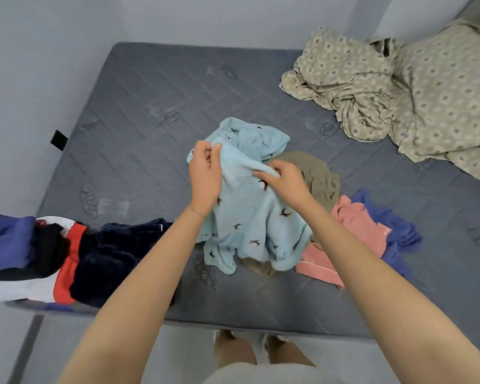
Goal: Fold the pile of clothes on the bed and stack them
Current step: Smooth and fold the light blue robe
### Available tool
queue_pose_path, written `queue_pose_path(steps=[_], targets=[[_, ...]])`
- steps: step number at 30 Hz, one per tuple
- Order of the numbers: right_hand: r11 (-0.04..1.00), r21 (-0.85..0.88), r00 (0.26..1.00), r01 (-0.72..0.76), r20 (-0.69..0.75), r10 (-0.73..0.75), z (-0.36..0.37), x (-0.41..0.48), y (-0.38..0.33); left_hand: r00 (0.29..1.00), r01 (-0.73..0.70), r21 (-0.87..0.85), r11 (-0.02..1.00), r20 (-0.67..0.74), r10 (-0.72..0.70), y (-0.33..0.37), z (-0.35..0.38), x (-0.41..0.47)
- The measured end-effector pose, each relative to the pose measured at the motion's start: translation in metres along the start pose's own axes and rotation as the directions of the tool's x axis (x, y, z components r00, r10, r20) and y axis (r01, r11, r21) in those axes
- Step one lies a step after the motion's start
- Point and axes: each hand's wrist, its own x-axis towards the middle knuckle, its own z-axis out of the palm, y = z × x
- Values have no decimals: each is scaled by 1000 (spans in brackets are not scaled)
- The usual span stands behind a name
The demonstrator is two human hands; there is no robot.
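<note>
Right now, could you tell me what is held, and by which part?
The left hand and right hand pinch the light blue bird-print garment by its upper edge.

The olive garment [320,176] lies mostly buried under the light blue fleece [250,217], its kind unreadable. The right forearm [372,259] covers part of the pink garment [355,225], which in turn hides some of the violet-blue garment [399,228]. The left edge cuts the folded stack [11,239]; the right edge cuts the patterned sheet [427,87].
</note>
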Motion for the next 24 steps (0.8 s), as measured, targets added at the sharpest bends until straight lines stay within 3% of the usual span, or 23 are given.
queue_pose_path(steps=[5, 12, 16, 19, 22, 24], targets=[[991, 133, 997, 12, 74, -22, -21, -32, -47, 999, -9, -2, 1000, -37, 9, 26, -16, -11], [940, 325, 991, -103, -49, 126, -29, -61, -82, 987, 49, 2, 999, 153, -49, 24, -28, -43], [832, 510, 954, -219, -67, 293, -26, -60, -88, 917, 163, -11, 987, 370, -147, 10, -33, -63], [798, 562, 935, -215, -118, 335, -24, -58, -92, 856, 192, -6, 981, 491, -164, 7, -35, -79], [743, 635, 921, -211, -126, 369, -26, -52, -99, 746, 218, 39, 975, 637, -192, -1, -33, -98], [748, 635, 929, -194, -126, 348, -25, -49, -102, 727, 239, 98, 966, 642, -245, -2, -29, -110]])
